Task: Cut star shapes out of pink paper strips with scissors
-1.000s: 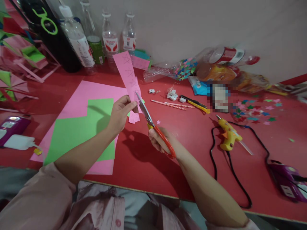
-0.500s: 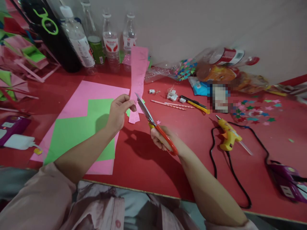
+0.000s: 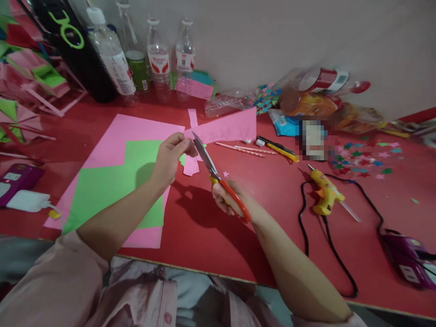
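Pink paper strip and scissors, both in hand, blade tip at the strip's left end.
We see the pink paper strip [image 3: 231,123] pinched at its narrow left end by the left hand [image 3: 172,156], stretching rightward over the table, wider at its squared far end, faint star-like outlines in a row along it; we can't count them reliably. We mark the scissors [image 3: 214,173] gripped in the right hand [image 3: 225,197]: metal blades, red outer handle, some yellow inside, tilted, pointing up-left; contact with paper we can't confirm.
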`<act>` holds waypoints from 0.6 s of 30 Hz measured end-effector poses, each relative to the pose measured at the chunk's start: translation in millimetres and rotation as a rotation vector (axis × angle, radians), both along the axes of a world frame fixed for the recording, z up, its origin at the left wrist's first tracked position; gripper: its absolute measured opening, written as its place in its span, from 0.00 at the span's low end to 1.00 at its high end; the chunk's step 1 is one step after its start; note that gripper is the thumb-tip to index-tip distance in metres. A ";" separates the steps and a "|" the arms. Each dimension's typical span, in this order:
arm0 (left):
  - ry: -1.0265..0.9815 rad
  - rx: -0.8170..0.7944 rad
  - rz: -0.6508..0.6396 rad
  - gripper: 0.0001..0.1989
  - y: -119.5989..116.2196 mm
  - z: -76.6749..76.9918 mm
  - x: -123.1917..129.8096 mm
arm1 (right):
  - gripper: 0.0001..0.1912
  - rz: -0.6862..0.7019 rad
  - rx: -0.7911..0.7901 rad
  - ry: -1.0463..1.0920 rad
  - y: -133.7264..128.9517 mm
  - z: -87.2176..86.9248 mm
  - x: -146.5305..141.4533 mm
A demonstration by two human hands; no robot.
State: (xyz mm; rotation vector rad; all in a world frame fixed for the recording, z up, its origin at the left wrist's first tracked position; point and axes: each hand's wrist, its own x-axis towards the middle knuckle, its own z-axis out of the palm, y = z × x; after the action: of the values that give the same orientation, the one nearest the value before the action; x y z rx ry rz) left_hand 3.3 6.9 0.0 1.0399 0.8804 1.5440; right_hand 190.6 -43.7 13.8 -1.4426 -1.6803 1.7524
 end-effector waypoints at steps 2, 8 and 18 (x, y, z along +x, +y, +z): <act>-0.008 0.013 0.025 0.10 0.7 -1.2 -0.9 | 0.23 0.002 -0.002 0.002 -0.2 1.4 0.0; 0.009 0.037 0.056 0.07 1.9 -2.9 -2.4 | 0.24 0.040 0.008 -0.015 0.0 2.6 1.6; 0.043 0.056 -0.001 0.08 2.0 2.1 -6.1 | 0.27 0.068 0.019 -0.012 0.8 0.0 6.0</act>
State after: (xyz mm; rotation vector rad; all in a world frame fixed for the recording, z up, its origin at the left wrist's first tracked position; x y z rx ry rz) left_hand -2.8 8.9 2.1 1.1172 0.8711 1.5581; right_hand 196.6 -42.9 13.8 -1.4067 -1.7662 1.7615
